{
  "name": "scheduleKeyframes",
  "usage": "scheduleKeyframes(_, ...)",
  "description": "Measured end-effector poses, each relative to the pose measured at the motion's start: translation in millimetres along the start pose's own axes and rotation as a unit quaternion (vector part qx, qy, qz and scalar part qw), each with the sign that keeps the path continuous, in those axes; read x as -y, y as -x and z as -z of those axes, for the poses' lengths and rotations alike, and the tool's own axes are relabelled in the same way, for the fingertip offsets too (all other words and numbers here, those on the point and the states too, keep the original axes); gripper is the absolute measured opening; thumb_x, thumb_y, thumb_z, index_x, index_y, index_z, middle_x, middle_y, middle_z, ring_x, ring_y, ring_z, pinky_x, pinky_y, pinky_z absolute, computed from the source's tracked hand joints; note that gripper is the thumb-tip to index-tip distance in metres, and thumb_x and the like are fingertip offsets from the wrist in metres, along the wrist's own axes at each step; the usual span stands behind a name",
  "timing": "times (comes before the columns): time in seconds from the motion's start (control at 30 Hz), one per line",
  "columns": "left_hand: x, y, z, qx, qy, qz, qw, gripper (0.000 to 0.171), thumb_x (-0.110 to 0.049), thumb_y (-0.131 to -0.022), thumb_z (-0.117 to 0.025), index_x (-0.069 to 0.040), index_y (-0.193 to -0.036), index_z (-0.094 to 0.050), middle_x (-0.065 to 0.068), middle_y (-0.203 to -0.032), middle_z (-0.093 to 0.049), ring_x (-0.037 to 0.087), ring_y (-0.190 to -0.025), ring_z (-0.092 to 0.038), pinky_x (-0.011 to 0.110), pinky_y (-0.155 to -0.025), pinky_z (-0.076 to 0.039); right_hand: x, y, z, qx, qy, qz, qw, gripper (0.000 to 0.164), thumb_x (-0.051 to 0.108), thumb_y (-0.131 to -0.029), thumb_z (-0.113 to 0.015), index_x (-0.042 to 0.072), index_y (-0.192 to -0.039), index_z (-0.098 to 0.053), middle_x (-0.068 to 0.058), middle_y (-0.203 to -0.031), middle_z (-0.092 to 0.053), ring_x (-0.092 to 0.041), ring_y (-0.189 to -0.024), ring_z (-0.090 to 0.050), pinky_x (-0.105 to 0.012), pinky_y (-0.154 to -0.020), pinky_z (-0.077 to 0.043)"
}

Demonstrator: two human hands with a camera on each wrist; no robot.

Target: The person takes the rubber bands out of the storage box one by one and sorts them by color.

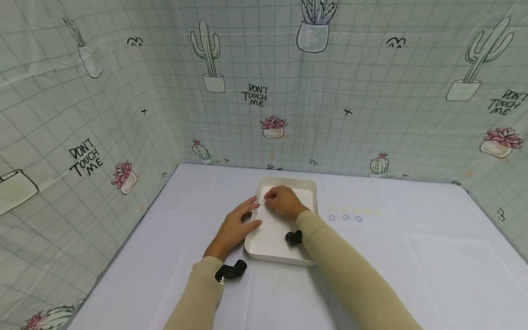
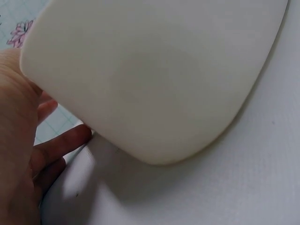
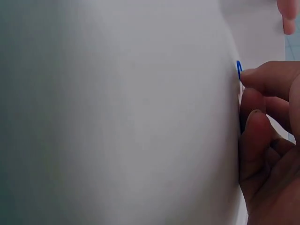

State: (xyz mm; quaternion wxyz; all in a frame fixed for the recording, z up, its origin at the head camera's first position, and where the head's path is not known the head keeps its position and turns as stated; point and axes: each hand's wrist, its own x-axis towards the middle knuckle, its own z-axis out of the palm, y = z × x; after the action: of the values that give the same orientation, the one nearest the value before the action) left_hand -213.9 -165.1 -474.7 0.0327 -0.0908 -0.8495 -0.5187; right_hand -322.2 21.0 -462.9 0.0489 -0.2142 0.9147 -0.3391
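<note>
A shallow white tray point(image 1: 264, 240) lies on the table in the head view. My right hand point(image 1: 284, 201) reaches into its far left part with curled fingers. At those fingertips is a small thin blue ring point(image 3: 238, 68); the index fingertip touches its end, and whether the thumb pinches anything is unclear. My left hand point(image 1: 234, 225) rests along the tray's left edge, thumb and fingers spread and holding nothing. In the left wrist view, its fingers show beside the tray's side point(image 2: 154, 150).
To the tray's right, several pale yellow rings point(image 1: 355, 210) lie in a row, with three blue rings point(image 1: 345, 215) in a row nearer me. A patterned cloth point(image 1: 321, 101) hangs behind and around the white table point(image 1: 433, 256).
</note>
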Motion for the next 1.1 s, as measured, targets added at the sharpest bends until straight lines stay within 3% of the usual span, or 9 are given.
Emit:
scheduleKeyframes(0.43, -3.0, -0.9, -0.1, 0.003, 0.002, -0.004, 1.0, 0.049, -0.022, -0.091, -0.075, -0.016, -0.138, -0.062, -0.021, -0.151, -0.043, 0.018, -0.129, -0.053, 0.04, -0.111, -0.038, 2.2, 2.5, -3.6, -0.026, 0.011, -0.001, 1.0, 0.01, 0.021, -0.09, -0.071, 0.013, -0.096, -0.075, 0.0, -0.087, -0.067, -0.017, -0.082, -0.059, -0.034, -0.077, -0.052)
scheduleKeyframes(0.63, -3.0, -0.2, -1.6, -0.001, -0.001, 0.002, 1.0, 0.048, -0.022, -0.09, -0.075, -0.017, -0.137, -0.063, -0.022, -0.151, -0.043, 0.018, -0.13, -0.052, 0.04, -0.112, -0.038, 1.5, 4.4, -2.9, -0.015, 0.01, -0.001, 1.0, 0.007, 0.02, -0.091, -0.07, 0.015, -0.09, -0.074, 0.003, -0.084, -0.066, -0.016, -0.081, -0.058, -0.033, -0.078, -0.051)
scheduleKeyframes(0.83, -1.1, 6.7, -8.6, 0.003, 0.004, 0.012, 0.9999, 0.049, -0.022, -0.09, -0.075, -0.017, -0.138, -0.062, -0.021, -0.152, -0.042, 0.019, -0.131, -0.051, 0.043, -0.113, -0.037, -6.3, 13.1, -3.3, -0.01, -0.028, -0.032, 0.999, 0.007, 0.017, -0.091, -0.068, 0.014, -0.088, -0.073, 0.003, -0.081, -0.067, -0.016, -0.075, -0.058, -0.03, -0.07, -0.051)
scheduleKeyframes(0.97, -0.8, 6.3, -7.2, -0.003, -0.002, 0.008, 1.0, 0.049, -0.022, -0.091, -0.074, -0.017, -0.138, -0.062, -0.019, -0.152, -0.042, 0.018, -0.133, -0.05, 0.043, -0.114, -0.036, 0.0, 13.6, 2.9, -0.006, -0.08, -0.052, 0.995, 0.007, 0.014, -0.092, -0.066, 0.01, -0.09, -0.071, -0.001, -0.075, -0.066, -0.016, -0.065, -0.059, -0.027, -0.056, -0.05)
scheduleKeyframes(1.1, -1.7, 4.8, -3.1, -0.005, -0.011, 0.005, 0.9999, 0.049, -0.023, -0.091, -0.074, -0.016, -0.138, -0.062, -0.018, -0.153, -0.042, 0.017, -0.135, -0.047, 0.043, -0.114, -0.035, 8.0, 14.8, 12.1, -0.019, -0.122, -0.052, 0.991, 0.006, 0.013, -0.092, -0.065, 0.008, -0.092, -0.069, -0.004, -0.078, -0.067, -0.017, -0.067, -0.061, -0.028, -0.057, -0.052)
